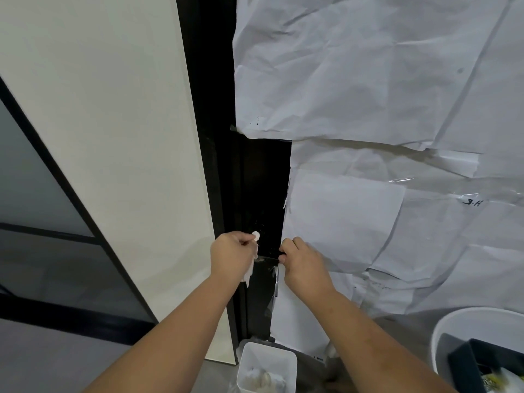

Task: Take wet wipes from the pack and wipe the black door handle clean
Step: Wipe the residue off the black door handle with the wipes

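Left hand point(231, 258) pinching limp wet wipe point(253, 263), soft, likely tearing if dragged; best bunched. Right hand point(302, 263) gripping black door handle point(269, 255), rigid, probably slick, spanning between both hands.

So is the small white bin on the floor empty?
Not empty: crumpled white wipes lie at the bottom of the small white bin.

White wet wipe point(253, 262) hangs crumpled beside the black door handle point(268, 258) — horizontal, smudged.
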Available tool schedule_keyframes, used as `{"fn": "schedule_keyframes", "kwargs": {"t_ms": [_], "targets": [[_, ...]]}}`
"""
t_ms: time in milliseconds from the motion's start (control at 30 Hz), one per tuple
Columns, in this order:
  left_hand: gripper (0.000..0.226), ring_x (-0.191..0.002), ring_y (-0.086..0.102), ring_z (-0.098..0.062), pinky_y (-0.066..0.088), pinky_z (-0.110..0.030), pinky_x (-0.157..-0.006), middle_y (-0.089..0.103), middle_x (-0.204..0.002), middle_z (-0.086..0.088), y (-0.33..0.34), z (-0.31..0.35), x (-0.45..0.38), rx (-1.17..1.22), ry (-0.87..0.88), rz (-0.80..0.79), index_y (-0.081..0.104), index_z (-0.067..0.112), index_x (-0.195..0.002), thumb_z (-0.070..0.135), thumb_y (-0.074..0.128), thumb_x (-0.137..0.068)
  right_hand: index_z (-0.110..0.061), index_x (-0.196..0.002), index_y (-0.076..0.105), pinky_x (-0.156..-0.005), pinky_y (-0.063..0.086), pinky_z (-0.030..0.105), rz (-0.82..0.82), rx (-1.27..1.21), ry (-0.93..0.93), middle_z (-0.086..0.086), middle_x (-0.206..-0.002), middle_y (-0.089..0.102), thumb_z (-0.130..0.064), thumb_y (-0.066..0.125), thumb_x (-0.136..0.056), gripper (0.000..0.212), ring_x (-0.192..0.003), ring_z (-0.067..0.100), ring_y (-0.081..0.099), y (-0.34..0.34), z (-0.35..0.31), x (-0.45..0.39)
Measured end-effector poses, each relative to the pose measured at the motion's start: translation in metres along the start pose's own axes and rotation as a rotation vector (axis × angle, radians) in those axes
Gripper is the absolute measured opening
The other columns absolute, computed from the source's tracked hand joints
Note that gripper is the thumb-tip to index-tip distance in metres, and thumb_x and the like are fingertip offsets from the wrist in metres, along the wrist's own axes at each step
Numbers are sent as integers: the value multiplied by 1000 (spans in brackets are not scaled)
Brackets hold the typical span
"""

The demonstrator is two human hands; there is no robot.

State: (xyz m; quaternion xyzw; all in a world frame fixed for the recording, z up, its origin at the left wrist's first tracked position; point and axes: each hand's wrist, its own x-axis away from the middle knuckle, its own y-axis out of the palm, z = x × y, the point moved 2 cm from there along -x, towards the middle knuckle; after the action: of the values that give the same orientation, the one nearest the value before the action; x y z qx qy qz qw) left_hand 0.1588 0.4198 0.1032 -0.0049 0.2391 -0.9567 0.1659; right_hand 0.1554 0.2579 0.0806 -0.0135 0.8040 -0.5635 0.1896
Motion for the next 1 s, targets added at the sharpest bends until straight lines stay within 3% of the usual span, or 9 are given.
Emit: {"fn": "schedule_keyframes", "kwargs": {"t_ms": [67, 167, 267, 333, 433, 600, 667, 833, 1000], "targets": [[13, -66, 61, -4, 40, -1, -56, 67, -86, 9, -6, 5, -3, -31, 70, 89, 75, 17, -101, 18, 65, -92, -15, -101, 54, -66, 45, 39, 1, -5, -2, 4, -97, 55, -18, 48, -96, 8, -79, 25, 52, -1, 0, 0], [6, -69, 56, 1, 43, -5, -61, 60, -77, 12, -8, 19, -8, -133, 266, 155, 65, 23, -98, 23, 60, -97, -15, -104, 54, -67, 44, 35, -2, -14, -10, 3, -100, 55, -19, 48, -97, 10, -82, 24, 52, -3, -1, 0], [27, -90, 63, -19, 57, -26, -75, 67, -104, -3, -7, 25, -14, -226, 461, 135, 69, 12, -114, 8, 68, -87, -15, -105, 54, -67, 43, 34, 0, -14, -19, 3, -101, 55, -20, 47, -98, 11, -81, 23, 52, -3, -1, 1], [42, -91, 62, -28, 58, -32, -69, 65, -113, -11, -1, 15, -22, -395, 584, 114, 68, 0, -114, -8, 74, -73, -15, -105, 54, -66, 42, 33, 0, -19, -23, 3, -100, 55, -20, 47, -98, 11, -81, 24, 52, -4, 0, 1], [47, -77, 60, -27, 54, -31, -56, 66, -102, -12, 0, 10, -24, -531, 564, 70, 71, -3, -101, -12, 83, -56, -15, -106, 54, -67, 37, 30, -2, -21, -28, 3, -101, 55, -19, 47, -98, 11, -83, 24, 52, -4, 0, 0], [54, -67, 65, -25, 56, -29, -52, 69, -85, -9, 5, 2, -25, -766, 560, -14, 76, 4, -85, -10, 90, -35, -15, -104, 53, -67, 40, 33, -4, -21, -26, 3, -100, 55, -19, 48, -97, 10, -82, 24, 51, -3, 0, 0], [55, -66, 65, -23, 56, -29, -51, 69, -89, -7, 8, 1, -23, -764, 487, -63, 75, 8, -94, -10, 88, -44, -15, -104, 53, -68, 42, 34, -2, -19, -20, 3, -100, 54, -18, 47, -98, 10, -81, 24, 51, -3, 0, 1], [50, -88, 67, -24, 54, -27, -74, 62, -115, -10, 10, 9, -20, -640, 375, 8, 55, 12, -133, -7, 56, -87, -15, -102, 53, -68, 46, 37, -3, -25, -5, 3, -98, 55, -18, 48, -97, 8, -79, 23, 51, -2, -1, 0], [21, -71, 56, -19, 37, -23, -60, 61, -87, -4, 8, -1, -20, -548, 252, -55, 64, 12, -100, -2, 57, -86, -15, -104, 52, -70, 46, 38, -21, -25, -4, 3, -100, 55, -18, 47, -97, 9, -82, 24, 51, -3, -1, 0]]}}
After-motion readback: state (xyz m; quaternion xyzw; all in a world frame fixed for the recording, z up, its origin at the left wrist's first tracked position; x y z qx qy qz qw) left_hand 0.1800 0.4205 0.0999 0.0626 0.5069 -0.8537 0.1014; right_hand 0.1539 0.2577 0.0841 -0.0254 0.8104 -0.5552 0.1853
